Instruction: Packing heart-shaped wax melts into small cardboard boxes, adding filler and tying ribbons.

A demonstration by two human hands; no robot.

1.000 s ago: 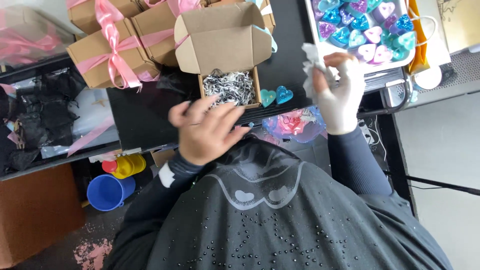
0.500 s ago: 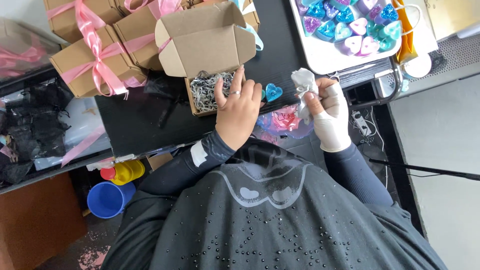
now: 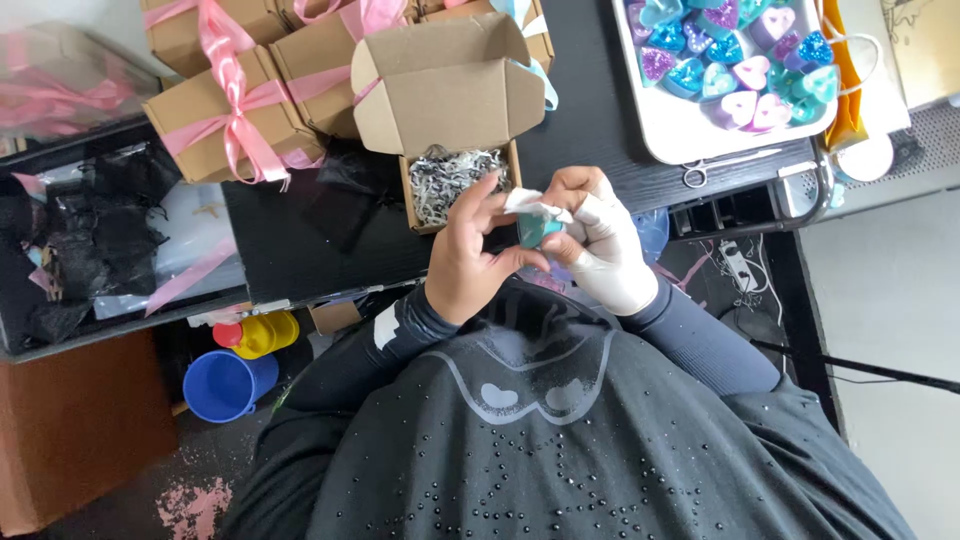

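While the left hand point(image 3: 470, 265) pinches a small teal heart piece point(image 3: 535, 230) in its fingertip grip, the gloved right hand point(image 3: 605, 250) presses a white wipe point(image 3: 535, 205) onto it, fingers closed, above the black table point(image 3: 590, 130) edge. Just beyond: open cardboard box point(image 3: 450, 140) with shredded filler. Farther: ribboned boxes point(image 3: 235, 110), white tray point(image 3: 680, 135) of hearts.
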